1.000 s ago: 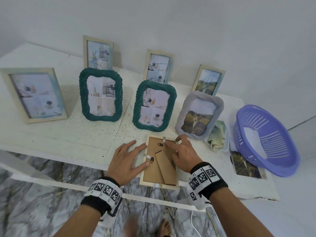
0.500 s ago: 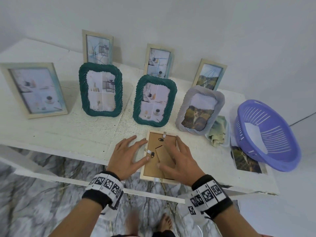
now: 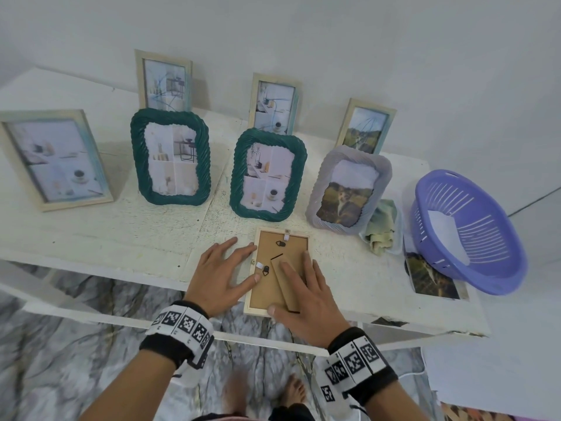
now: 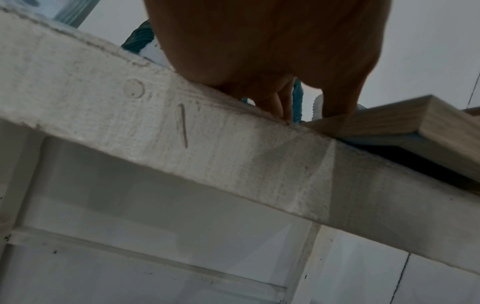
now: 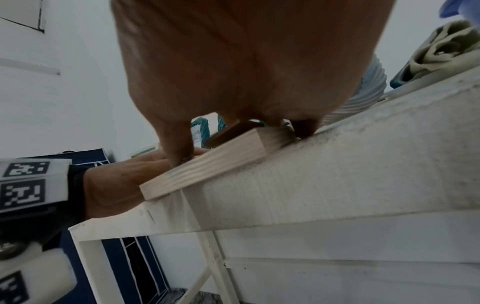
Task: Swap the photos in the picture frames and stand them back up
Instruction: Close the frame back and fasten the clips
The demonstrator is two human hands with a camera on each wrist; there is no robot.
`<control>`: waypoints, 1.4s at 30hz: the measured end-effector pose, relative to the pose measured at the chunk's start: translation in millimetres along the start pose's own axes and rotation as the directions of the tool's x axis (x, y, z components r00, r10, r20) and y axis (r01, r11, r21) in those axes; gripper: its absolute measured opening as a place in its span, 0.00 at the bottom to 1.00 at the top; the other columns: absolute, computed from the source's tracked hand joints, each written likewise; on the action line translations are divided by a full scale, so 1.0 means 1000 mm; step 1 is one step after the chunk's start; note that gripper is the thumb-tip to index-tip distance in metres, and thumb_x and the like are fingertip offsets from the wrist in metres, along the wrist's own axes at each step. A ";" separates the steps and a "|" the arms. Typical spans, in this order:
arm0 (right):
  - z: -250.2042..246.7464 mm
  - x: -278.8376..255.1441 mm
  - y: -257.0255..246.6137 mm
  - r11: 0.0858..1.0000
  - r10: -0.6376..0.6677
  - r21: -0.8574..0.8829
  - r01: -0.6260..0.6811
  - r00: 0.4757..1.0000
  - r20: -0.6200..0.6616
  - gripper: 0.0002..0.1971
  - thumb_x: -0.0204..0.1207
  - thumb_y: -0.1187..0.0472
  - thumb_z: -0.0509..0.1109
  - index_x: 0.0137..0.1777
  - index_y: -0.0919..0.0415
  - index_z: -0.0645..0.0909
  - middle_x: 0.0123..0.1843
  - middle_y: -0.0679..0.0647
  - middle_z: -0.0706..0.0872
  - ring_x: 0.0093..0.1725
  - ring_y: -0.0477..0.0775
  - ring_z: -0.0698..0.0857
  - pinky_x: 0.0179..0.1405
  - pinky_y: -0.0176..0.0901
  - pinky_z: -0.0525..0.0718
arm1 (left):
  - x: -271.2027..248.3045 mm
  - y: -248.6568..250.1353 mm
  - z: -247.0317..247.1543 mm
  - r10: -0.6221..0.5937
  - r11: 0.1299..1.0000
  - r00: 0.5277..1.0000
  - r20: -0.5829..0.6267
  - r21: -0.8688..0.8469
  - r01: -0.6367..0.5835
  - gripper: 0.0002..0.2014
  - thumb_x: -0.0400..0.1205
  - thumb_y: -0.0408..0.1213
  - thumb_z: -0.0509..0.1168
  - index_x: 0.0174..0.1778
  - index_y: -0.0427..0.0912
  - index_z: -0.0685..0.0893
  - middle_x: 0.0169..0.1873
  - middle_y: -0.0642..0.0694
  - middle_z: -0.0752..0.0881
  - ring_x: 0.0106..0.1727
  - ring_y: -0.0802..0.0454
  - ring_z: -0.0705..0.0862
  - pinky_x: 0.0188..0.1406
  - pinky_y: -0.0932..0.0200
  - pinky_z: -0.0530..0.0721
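Head view: pale wooden picture frame [image 3: 280,268] lay face down at the white table's [image 3: 106,238] near edge, long axis running 12 to 6. Right hand [image 3: 306,287], fingers straight, pressed flat on the brown cardboard easel stand [image 3: 287,284]; left hand [image 3: 220,273] at 9 o'clock, spread flat, thumb touching the backing. Right hand nearer.
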State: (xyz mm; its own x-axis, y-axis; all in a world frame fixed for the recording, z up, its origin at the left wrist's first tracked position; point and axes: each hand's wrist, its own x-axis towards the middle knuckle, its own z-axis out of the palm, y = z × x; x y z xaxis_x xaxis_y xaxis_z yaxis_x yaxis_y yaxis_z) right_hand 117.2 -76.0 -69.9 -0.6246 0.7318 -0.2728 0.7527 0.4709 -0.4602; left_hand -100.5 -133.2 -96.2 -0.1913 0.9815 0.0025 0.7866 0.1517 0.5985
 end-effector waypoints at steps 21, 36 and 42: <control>-0.007 -0.002 -0.001 0.967 0.045 0.253 -0.001 0.985 -0.169 0.28 0.82 0.39 0.54 0.81 0.44 0.63 0.85 0.52 0.58 0.83 0.52 0.58 0.77 0.40 0.56 | -0.004 0.043 -0.012 -0.121 0.701 0.991 0.049 -0.703 0.120 0.20 0.84 0.44 0.66 0.73 0.57 0.75 0.68 0.62 0.80 0.71 0.70 0.75 0.71 0.59 0.77; -0.083 -0.023 0.019 0.717 0.289 0.697 0.002 0.909 -0.301 0.11 0.81 0.48 0.66 0.63 0.36 0.78 0.45 0.56 0.89 0.44 0.58 0.87 0.45 0.58 0.87 | 0.026 0.115 -0.002 0.032 0.654 0.997 0.075 -0.756 0.036 0.15 0.89 0.47 0.55 0.69 0.53 0.78 0.65 0.54 0.85 0.67 0.59 0.82 0.71 0.57 0.76; -0.083 -0.037 0.036 0.382 0.428 0.924 0.032 0.880 -0.207 0.15 0.85 0.66 0.59 0.67 0.56 0.80 0.51 0.59 0.91 0.47 0.59 0.90 0.44 0.53 0.88 | 0.023 0.110 0.014 -0.115 0.633 0.979 0.170 -0.747 0.204 0.19 0.83 0.55 0.59 0.72 0.65 0.73 0.72 0.52 0.78 0.71 0.55 0.78 0.73 0.50 0.76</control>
State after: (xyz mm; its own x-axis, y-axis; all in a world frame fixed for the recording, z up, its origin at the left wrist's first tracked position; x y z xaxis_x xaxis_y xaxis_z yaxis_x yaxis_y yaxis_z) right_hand 185.0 -44.7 -6.2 -0.1837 0.9474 -0.2619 0.0756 -0.2520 -0.9648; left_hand -10.8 -92.3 -41.4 -0.1779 0.9631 -0.2022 0.0200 0.2090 0.9777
